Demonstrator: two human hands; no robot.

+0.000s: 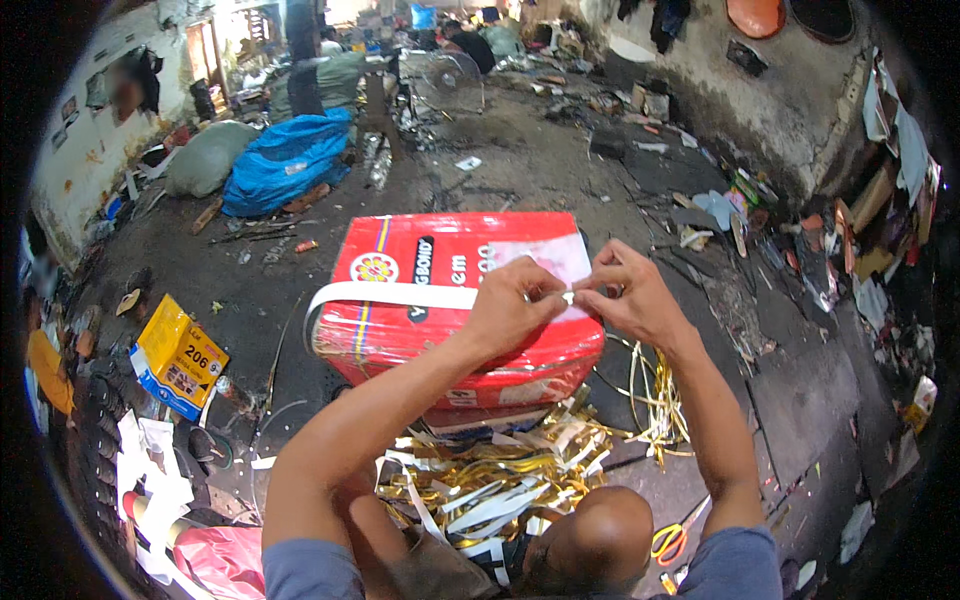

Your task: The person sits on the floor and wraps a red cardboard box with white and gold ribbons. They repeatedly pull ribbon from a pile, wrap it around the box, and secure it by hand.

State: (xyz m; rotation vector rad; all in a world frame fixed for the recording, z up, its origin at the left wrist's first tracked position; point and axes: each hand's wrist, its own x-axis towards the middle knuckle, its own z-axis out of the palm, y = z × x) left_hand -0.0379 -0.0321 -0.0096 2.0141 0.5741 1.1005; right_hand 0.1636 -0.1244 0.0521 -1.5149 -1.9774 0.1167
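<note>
The left hand (520, 300) and right hand (630, 295) meet above the right part of the red box (400, 332), the fingers of both closed in a pinch on a small white piece (568, 298). A white strip (400, 293) runs over the box's left edge and across its top to the left hand; whether the small piece is its end, the hand hides. For neat work, a light fingertip pinch close to the piece's edges should give the finest control, with the wrists kept low so that neither hand drags the strip aside. The strip would best stay flat and untwisted, since a tug from one side could pull it askew. The gold and white ribbons (520, 470) heaped on the floor below the box could snag loose ends.
</note>
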